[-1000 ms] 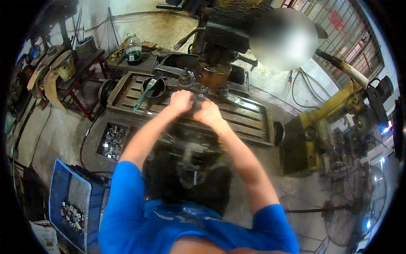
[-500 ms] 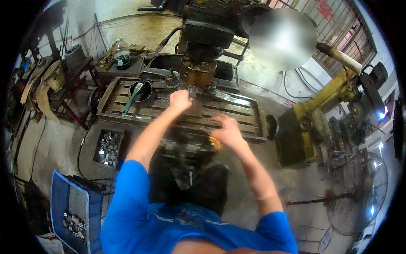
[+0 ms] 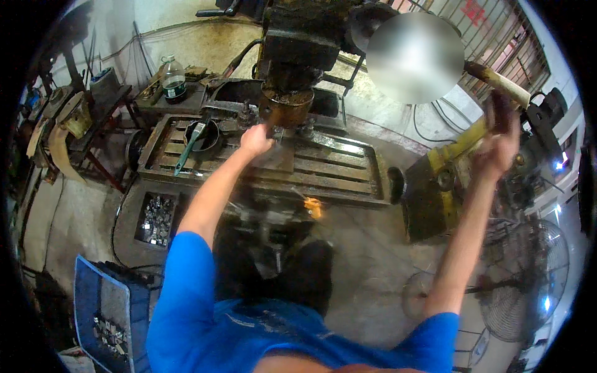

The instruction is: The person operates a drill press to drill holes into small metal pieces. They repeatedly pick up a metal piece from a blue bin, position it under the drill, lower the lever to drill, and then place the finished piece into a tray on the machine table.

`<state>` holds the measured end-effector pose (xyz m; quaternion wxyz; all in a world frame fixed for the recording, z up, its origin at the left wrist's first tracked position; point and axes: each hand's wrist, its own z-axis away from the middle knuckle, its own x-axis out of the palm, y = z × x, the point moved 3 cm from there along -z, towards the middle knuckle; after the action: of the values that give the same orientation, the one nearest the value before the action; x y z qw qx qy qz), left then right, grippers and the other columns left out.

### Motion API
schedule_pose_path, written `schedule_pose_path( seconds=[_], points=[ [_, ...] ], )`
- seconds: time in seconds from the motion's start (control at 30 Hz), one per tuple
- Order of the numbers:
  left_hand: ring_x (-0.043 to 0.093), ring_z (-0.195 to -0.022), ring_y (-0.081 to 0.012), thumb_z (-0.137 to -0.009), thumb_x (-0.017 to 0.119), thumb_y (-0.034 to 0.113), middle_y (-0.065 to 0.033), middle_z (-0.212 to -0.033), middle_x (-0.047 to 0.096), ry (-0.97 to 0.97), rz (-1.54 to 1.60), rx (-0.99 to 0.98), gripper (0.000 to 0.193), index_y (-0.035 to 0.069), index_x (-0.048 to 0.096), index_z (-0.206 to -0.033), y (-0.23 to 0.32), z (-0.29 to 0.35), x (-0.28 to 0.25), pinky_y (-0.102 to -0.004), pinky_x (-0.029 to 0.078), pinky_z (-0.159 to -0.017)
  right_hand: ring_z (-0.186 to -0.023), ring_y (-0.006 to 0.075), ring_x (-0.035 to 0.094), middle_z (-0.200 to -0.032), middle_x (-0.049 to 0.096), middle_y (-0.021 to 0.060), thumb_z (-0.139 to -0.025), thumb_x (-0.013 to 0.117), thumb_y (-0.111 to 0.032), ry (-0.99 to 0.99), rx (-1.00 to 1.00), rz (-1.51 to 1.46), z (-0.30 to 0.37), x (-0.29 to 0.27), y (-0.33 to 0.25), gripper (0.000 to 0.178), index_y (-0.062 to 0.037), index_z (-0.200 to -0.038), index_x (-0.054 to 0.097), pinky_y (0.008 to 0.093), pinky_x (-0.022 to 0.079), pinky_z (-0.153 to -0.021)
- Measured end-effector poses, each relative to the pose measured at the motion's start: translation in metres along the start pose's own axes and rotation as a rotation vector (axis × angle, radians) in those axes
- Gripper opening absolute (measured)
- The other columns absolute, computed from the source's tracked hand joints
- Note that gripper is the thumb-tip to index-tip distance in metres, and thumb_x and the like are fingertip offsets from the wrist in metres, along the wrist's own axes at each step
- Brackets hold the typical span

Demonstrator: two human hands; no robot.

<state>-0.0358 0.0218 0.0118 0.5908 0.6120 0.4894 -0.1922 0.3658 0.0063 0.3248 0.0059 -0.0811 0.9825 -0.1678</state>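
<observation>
My left hand (image 3: 256,140) is closed at the middle of the slotted machine table (image 3: 339,177), just below the round spindle head (image 3: 286,107) of a milling machine. What its fingers hold, if anything, is hidden. Far out to the right, my right hand (image 3: 499,146) is raised in front of the yellow machine body (image 3: 444,168). Motion smears its fingers, so their pose is unclear. A green-handled brush (image 3: 188,149) rests across a dark round bowl (image 3: 208,138) on the table's left part. A small orange-yellow object (image 3: 313,207) sits at the table's front edge.
On the left, a dark tray (image 3: 140,217) holds small metal pieces, and a blue crate (image 3: 129,311) lower down holds more. A clear bottle (image 3: 173,81) stands on a side bench. At the lower right is a caged fan (image 3: 525,283). A blurred pale disc covers the upper right.
My right hand has swung from the table's front edge up and far to the right. My left hand stays below the spindle head, and the view has shifted slightly.
</observation>
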Motion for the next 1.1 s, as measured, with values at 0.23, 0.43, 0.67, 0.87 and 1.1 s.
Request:
schedule_pose_path(
  seconds=[0.23,0.43,0.67,0.87,1.1],
  points=[
    [0.056,-0.097,-0.0315,-0.066,0.069,0.03,-0.0175,-0.101,0.06,-0.134,0.093,-0.117,0.048,0.001,0.056,-0.102,-0.004,-0.019,0.009,-0.0392,0.046,-0.082,-0.115,0.036,0.044,-0.112,0.051,0.0213,-0.069,0.054,-0.041,-0.228,0.124,-0.018,-0.066,-0.002,-0.031,0.072,0.0111,-0.118,0.044,0.0408,0.027,-0.102],
    [0.056,-0.096,-0.0319,-0.065,0.07,0.032,-0.0188,-0.101,0.059,-0.079,0.018,-0.11,0.048,0.001,0.056,-0.099,-0.004,-0.011,0.005,-0.0402,0.046,-0.081,-0.103,0.0374,0.052,-0.086,0.057,0.0175,-0.067,0.05,-0.031,-0.072,0.025,0.005,0.025,-0.001,-0.026,0.053,0.0121,-0.097,0.057,0.0415,0.035,-0.094],
    [0.058,-0.092,-0.0323,-0.064,0.071,0.028,-0.0179,-0.095,0.061,-0.063,0.003,-0.11,0.043,0.001,0.058,-0.094,0.0,-0.012,0.005,-0.04,0.047,-0.078,-0.094,0.0337,0.056,-0.082,0.058,0.0165,-0.068,0.059,-0.038,-0.051,-0.014,0.076,0.064,0.007,-0.019,0.052,0.0097,-0.088,0.06,0.0494,0.032,-0.097],
    [0.058,-0.091,-0.0316,-0.064,0.072,0.029,-0.0177,-0.094,0.062,0.008,0.099,-0.018,0.043,0.0,0.059,-0.093,-0.004,-0.009,0.008,-0.0395,0.047,-0.078,-0.088,0.0272,0.057,-0.089,0.06,0.0205,-0.066,0.057,-0.034,-0.06,-0.076,0.084,0.077,0.007,-0.011,0.047,0.0087,-0.086,0.06,0.0481,0.033,-0.096],
    [0.058,-0.089,-0.0325,-0.064,0.071,0.031,-0.0182,-0.092,0.061,-0.007,0.032,-0.078,0.043,-0.001,0.059,-0.09,-0.008,-0.011,0.008,-0.0399,0.047,-0.077,-0.081,0.023,0.054,-0.084,0.058,0.0164,-0.066,0.053,-0.024,-0.007,-0.026,0.134,0.068,0.014,-0.019,0.041,0.0092,-0.088,0.059,0.0488,0.032,-0.097]
  ],
)
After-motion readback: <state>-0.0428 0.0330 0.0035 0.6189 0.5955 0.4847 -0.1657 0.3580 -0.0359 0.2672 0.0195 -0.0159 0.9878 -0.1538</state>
